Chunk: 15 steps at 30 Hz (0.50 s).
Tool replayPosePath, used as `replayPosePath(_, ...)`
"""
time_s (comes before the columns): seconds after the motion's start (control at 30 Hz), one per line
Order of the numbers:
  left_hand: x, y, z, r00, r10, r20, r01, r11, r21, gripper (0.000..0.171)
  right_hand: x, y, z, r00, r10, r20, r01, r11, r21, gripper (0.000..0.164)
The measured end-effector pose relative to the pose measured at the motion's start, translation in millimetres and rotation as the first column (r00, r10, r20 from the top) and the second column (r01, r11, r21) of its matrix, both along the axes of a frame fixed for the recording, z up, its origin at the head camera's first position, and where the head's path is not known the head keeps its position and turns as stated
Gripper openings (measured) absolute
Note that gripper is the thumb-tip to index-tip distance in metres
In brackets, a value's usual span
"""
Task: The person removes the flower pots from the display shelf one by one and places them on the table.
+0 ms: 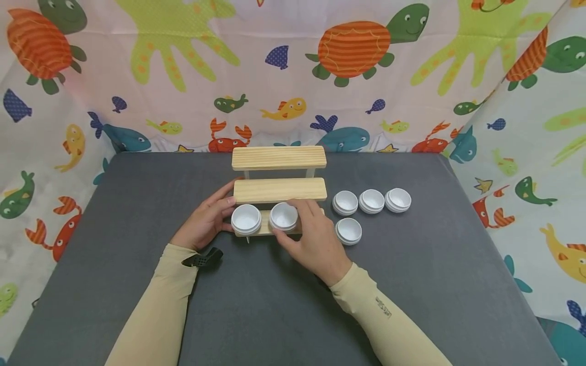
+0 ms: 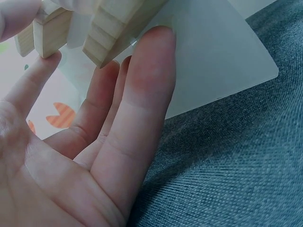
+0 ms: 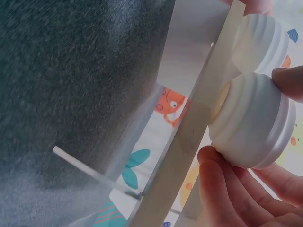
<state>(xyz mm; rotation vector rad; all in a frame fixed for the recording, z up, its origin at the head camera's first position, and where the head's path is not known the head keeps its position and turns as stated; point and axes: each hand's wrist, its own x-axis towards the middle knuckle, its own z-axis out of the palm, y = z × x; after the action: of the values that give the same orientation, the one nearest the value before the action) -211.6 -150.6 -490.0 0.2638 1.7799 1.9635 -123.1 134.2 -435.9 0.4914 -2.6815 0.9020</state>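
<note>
A tiered stand with pale wooden shelves (image 1: 280, 190) and translucent side panels (image 2: 222, 61) stands on the grey table. My left hand (image 1: 203, 222) grips the stand's left end, fingertips at the shelf ends and one panel. Two small round white jars are at the lowest shelf (image 1: 266, 230). The left jar (image 1: 246, 218) sits there by itself. My right hand (image 1: 316, 244) holds the other white jar (image 3: 253, 120) between thumb and fingers, its base right at the shelf, upright in the head view.
Right of the stand, several similar white jars stand on the table: three in a back row (image 1: 372, 201) and a single jar (image 1: 349, 231) nearer me. A curtain printed with sea animals (image 1: 284, 56) rises behind the table and along both sides.
</note>
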Motion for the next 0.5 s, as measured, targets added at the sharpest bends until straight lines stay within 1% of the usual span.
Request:
replayPosePath(0.1,-0.6,2.0,-0.3,1.0,-0.013,0.003,0.013,1.0,0.006,0.061,1.0,5.5,0.6,1.0,-0.015,0.013,0.015,1.0,-0.009,0.063)
replayPosePath(0.23,-0.9,2.2,-1.0,1.0,-0.018,0.011,0.018,1.0,0.003,0.061,2.8,13.3,1.7,1.0,-0.024,0.008,0.024,1.0,-0.01,0.063)
replayPosePath(0.37,-1.4,0.4,-0.6,1.0,-0.003,0.017,0.003,1.0,-0.016,0.061,6.2,22.4,4.4,0.999,-0.032,-0.014,0.032,0.999,-0.007,0.063)
replayPosePath(0.5,-1.7,-0.6,-1.1,1.0,0.008,0.017,-0.008,1.0,-0.026,0.062,11.2,35.0,6.1,0.998,-0.058,-0.023,0.058,0.998,-0.001,0.062)
